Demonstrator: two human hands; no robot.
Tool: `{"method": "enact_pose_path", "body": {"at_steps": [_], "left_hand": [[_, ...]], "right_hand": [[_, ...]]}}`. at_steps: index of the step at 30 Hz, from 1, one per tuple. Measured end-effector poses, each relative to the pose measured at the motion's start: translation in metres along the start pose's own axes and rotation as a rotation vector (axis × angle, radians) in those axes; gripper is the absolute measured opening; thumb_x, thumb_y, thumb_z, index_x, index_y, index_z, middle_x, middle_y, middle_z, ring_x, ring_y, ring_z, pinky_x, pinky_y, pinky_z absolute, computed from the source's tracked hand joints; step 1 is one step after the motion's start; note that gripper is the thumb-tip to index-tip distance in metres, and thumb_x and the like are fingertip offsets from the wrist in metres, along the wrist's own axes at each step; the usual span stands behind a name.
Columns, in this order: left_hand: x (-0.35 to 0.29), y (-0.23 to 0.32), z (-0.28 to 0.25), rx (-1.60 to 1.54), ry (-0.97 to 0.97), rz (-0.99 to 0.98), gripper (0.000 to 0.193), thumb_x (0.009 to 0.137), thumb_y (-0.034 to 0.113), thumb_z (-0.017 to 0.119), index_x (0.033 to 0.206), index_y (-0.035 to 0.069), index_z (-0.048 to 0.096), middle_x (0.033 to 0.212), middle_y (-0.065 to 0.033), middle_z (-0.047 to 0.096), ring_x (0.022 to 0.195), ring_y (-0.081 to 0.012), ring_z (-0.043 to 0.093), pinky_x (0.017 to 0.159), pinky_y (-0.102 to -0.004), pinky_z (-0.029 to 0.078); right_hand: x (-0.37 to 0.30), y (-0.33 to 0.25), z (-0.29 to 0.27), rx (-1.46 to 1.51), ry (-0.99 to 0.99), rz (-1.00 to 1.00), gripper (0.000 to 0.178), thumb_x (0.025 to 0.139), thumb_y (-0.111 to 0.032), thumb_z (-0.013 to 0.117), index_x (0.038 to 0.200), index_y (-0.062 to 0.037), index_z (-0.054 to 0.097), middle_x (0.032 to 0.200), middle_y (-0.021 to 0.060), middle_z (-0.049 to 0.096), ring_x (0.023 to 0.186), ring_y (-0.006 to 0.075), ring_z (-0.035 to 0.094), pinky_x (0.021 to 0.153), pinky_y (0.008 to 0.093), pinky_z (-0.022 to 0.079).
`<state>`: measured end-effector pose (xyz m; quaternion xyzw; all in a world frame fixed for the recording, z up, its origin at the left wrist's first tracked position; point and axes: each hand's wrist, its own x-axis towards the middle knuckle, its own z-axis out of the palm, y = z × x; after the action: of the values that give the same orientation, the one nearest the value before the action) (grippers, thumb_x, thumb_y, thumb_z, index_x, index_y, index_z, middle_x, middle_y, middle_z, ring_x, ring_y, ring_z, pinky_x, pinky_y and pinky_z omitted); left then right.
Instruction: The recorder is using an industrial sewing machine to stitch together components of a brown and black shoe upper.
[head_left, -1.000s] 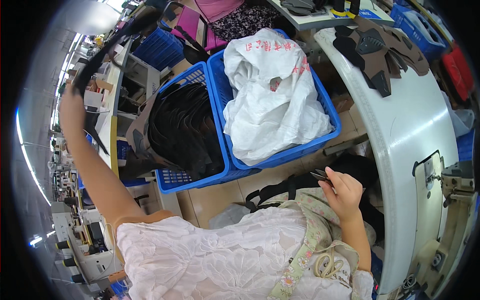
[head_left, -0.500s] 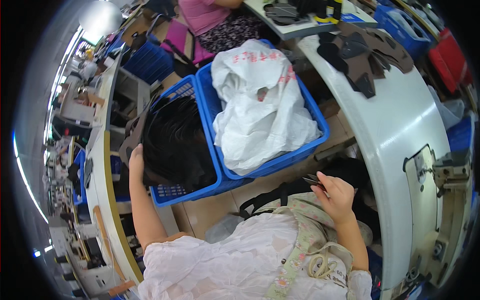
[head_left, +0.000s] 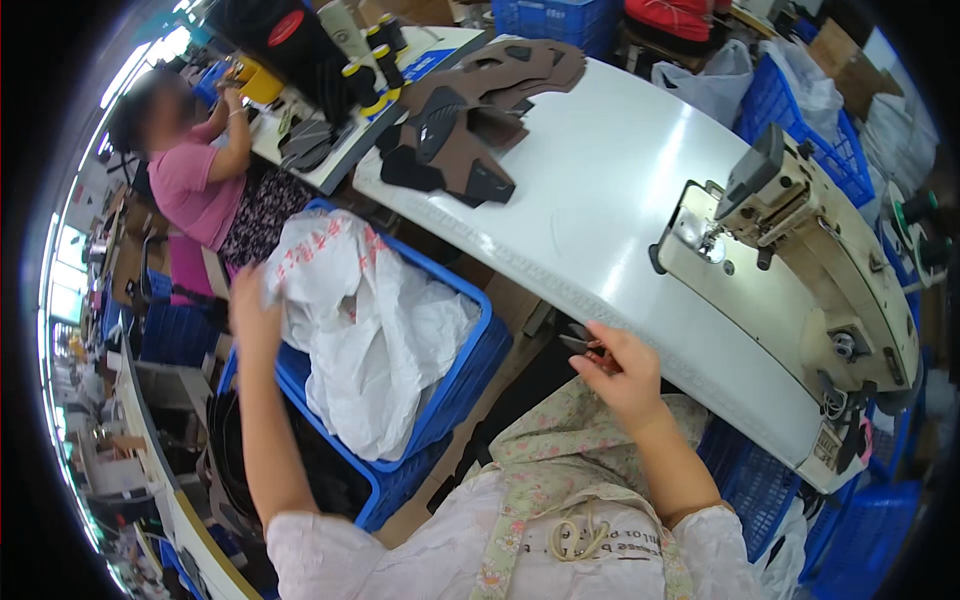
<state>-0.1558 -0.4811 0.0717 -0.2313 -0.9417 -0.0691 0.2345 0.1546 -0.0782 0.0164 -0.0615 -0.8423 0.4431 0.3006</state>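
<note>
My right hand [head_left: 622,378] is closed around a pair of thread snips [head_left: 578,342], whose dark blades poke out past the fingers near the edge of the white table [head_left: 600,220]. Raised at the left, my left hand [head_left: 254,312] is smeared by motion beside a white sack [head_left: 360,330] with red print, and its fingers cannot be made out. The sack fills a blue crate [head_left: 478,372]. Brown and black shoe-upper pieces [head_left: 455,140] lie in a loose pile at the table's far left end.
A sewing machine [head_left: 800,235] stands on the table's right side. Dark pieces [head_left: 300,450] fill a second crate under my left forearm. A co-worker in a pink top [head_left: 190,185] sits far left, beside thread cones [head_left: 385,65]. More blue crates [head_left: 820,130] stand behind the machine.
My view has swung right, bringing the sewing machine further in. My left hand has left the dark pieces in the left crate and risen beside the sack. My right hand still holds the snips.
</note>
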Motion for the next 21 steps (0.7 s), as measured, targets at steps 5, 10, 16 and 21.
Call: {"method": "enact_pose_path", "body": {"at_steps": [5,10,16,21], "left_hand": [[0.155,0.176,0.103,-0.287,-0.065,0.309,0.064,0.077,0.022,0.074,0.134,0.005,0.052,0.144,-0.0214,0.045,0.135,-0.0394,0.038,0.112,-0.0442,0.033],[0.229,0.257,0.146,-0.285,-0.046,0.393,0.061,0.08,0.031,0.07,0.137,0.015,0.055,0.147,-0.015,0.045,0.14,-0.0391,0.032,0.113,-0.0469,0.031],[0.268,0.262,0.12,-0.568,0.227,0.076,0.029,0.097,0.03,0.056,0.099,0.003,0.066,0.09,-0.019,0.067,0.083,-0.0305,0.064,0.078,-0.0403,0.049],[0.298,0.202,0.063,-0.943,0.494,0.008,0.037,0.099,0.03,0.057,0.086,-0.003,0.062,0.074,-0.0092,0.063,0.069,-0.012,0.048,0.063,-0.0324,0.043]], "right_hand": [[-0.008,-0.004,-0.029,-0.03,0.083,0.197,0.04,0.077,-0.007,0.078,0.115,-0.0023,0.066,0.089,0.0072,0.068,0.071,0.0135,0.065,0.058,0.0231,0.053],[0.018,-0.009,-0.021,-0.105,0.056,0.324,0.038,0.078,-0.009,0.074,0.114,-0.0029,0.065,0.095,0.0085,0.065,0.078,0.0217,0.067,0.065,0.03,0.055],[0.088,0.047,0.033,-0.417,0.006,0.007,0.038,0.076,-0.003,0.065,0.113,-0.006,0.064,0.11,0.0102,0.062,0.1,0.0254,0.062,0.077,0.0357,0.053],[0.079,0.048,0.099,-0.662,-0.118,-0.042,0.021,0.079,-0.014,0.059,0.092,-0.0011,0.068,0.107,0.011,0.061,0.095,0.026,0.058,0.078,0.0361,0.05]]}}
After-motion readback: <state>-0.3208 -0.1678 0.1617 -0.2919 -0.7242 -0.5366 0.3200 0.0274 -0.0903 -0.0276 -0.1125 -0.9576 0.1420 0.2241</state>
